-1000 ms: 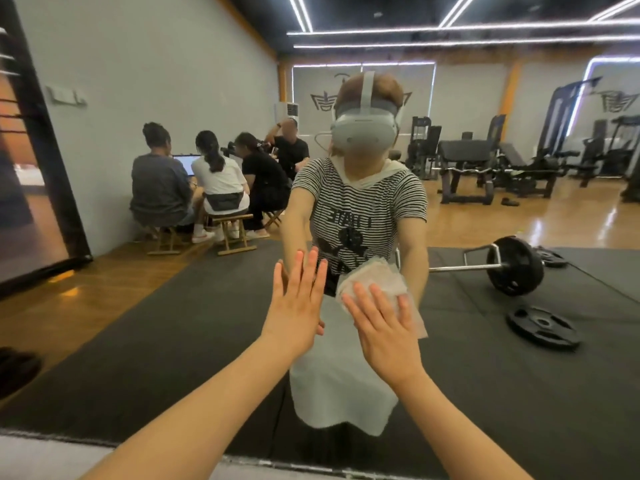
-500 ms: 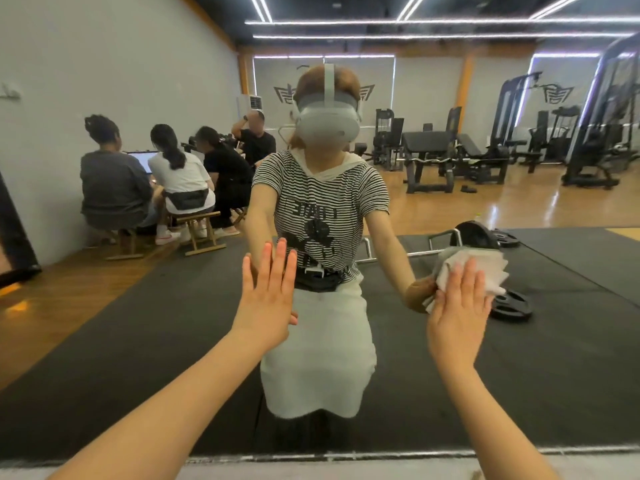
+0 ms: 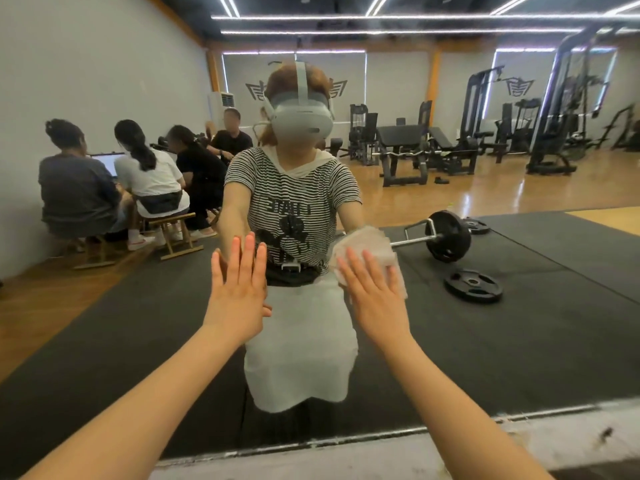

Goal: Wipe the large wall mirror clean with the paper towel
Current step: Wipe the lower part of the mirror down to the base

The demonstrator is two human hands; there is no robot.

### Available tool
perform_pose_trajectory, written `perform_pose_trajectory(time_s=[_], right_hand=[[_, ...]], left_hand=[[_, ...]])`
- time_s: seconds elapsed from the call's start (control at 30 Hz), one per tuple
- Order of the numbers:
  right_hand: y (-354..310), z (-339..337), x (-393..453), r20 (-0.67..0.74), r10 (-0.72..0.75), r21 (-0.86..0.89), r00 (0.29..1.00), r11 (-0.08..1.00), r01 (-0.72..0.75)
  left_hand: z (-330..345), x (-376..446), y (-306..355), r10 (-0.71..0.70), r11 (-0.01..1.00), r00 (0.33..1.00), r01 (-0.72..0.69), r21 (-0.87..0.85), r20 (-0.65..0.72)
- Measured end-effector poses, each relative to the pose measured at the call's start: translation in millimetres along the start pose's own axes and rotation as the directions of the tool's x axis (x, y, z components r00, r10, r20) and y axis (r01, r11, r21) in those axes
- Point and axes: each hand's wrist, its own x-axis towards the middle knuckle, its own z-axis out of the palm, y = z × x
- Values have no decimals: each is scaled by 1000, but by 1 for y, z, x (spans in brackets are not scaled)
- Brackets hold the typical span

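Note:
The large wall mirror (image 3: pixel 519 323) fills nearly the whole view and reflects a gym and my own figure. My right hand (image 3: pixel 375 299) lies flat with straight fingers and presses a crumpled white paper towel (image 3: pixel 372 245) against the glass just right of centre. The towel shows above and to the right of my fingers. My left hand (image 3: pixel 239 292) is flat on the mirror too, fingers straight and together, left of the towel and holding nothing.
The mirror's bottom edge (image 3: pixel 381 433) runs above a pale ledge (image 3: pixel 346 459) near my forearms. In the reflection are a barbell (image 3: pixel 446 235), a weight plate (image 3: pixel 472 285), gym machines at the right and several seated people (image 3: pixel 138 174) at the left.
My right hand swept the towel out to the right across the glass, then back left toward the centre. My left hand stayed flat on the mirror.

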Motion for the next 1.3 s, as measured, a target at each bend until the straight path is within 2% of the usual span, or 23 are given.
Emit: perform_pose_trajectory(time_s=[0.1,0.2,0.37,0.4,0.43,0.5,0.57,0.63,0.73,0.8,0.87,0.93,1.0,1.13,1.17,1.2,1.27,1.3], right_hand=[[44,-10,-15,2,189,-7,982,982,-189],[68,-20,-23,32,415,65,909,907,-416],[20,-20,2,67,628,239,775,744,-624],[3,-19,8,56,597,248,800,768,-591],[-16,-17,11,44,506,243,862,831,-500],[-56,-12,11,66,237,217,969,945,-246],[-81,-10,9,71,57,226,996,972,-72],[-72,-10,11,64,-11,190,998,982,-2],[-19,-16,7,125,-6,71,992,998,-3],[20,-21,-1,115,63,-28,991,998,-60],[56,-27,-9,80,182,-61,980,982,-178],[83,-36,-16,82,351,-42,933,936,-349],[89,-40,-18,80,452,-8,889,892,-452],[41,-37,1,152,640,123,753,743,-657],[22,-35,5,145,626,134,766,755,-642],[0,-34,8,117,560,135,820,810,-571],[-42,-22,3,109,344,135,933,925,-356],[-61,-16,-2,124,246,153,961,952,-263]], left_hand=[[8,1,-3,28,997,999,-26,78,-29],[12,2,-2,25,995,998,-19,95,-55],[15,3,1,4,994,999,2,113,-52],[15,3,2,0,993,999,6,114,-52],[14,3,3,-2,994,998,8,111,-55],[16,4,0,12,995,996,-3,97,-92],[17,3,-2,55,996,988,-45,75,-147],[19,3,-5,86,995,977,-75,63,-197],[18,3,-5,80,995,974,-66,73,-210],[20,3,-5,88,995,970,-72,75,-226],[21,3,-4,88,994,971,-70,87,-221],[22,3,-3,82,993,974,-62,97,-212],[23,3,-3,86,993,973,-67,95,-215],[21,3,-1,72,995,978,-58,75,-197],[19,3,0,62,996,980,-49,78,-187],[18,2,0,55,996,983,-41,84,-176],[17,0,0,49,995,984,-33,92,-172],[17,-1,0,52,996,983,-38,84,-178]])
